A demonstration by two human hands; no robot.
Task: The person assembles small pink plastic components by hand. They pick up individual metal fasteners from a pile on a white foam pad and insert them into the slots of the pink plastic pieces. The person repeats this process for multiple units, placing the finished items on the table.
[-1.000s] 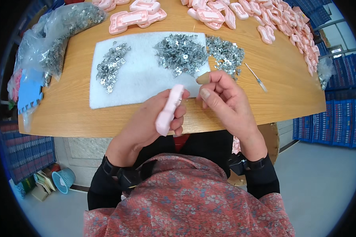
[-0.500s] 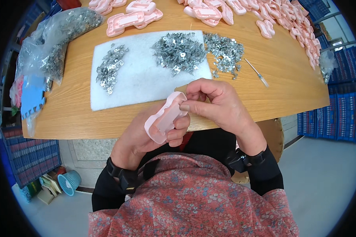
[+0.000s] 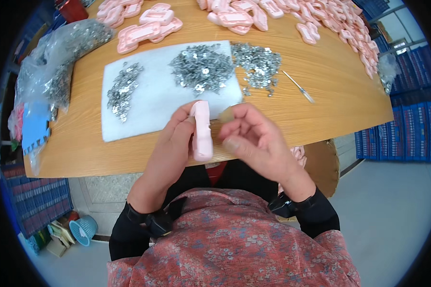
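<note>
My left hand (image 3: pixel 164 150) grips a pink plastic casing (image 3: pixel 203 136), turned on its edge so its narrow side faces up, above the table's near edge. Just right of the casing, my right hand (image 3: pixel 263 146) is apart from it, thumb and bent fingers separated. A tan covering wraps its index fingertip, and nothing shows between the fingers. Beyond both hands lies a white foam pad (image 3: pixel 153 103). It carries a large heap of small metal clips (image 3: pixel 201 69) and a smaller heap of clips (image 3: pixel 124 91) at left.
More metal clips (image 3: pixel 261 67) spill onto the wood beside the pad, near a thin-shafted tool (image 3: pixel 299 88). Pink casings (image 3: pixel 316 19) crowd the far side and right edge. A clear bag of clips (image 3: pixel 50 67) and blue foam piece (image 3: pixel 36 122) occupy the left.
The pink casing has turned from showing its hollow inside to standing on edge. My right hand has left the casing's end and spread its thumb from its fingers. The view has shifted slightly.
</note>
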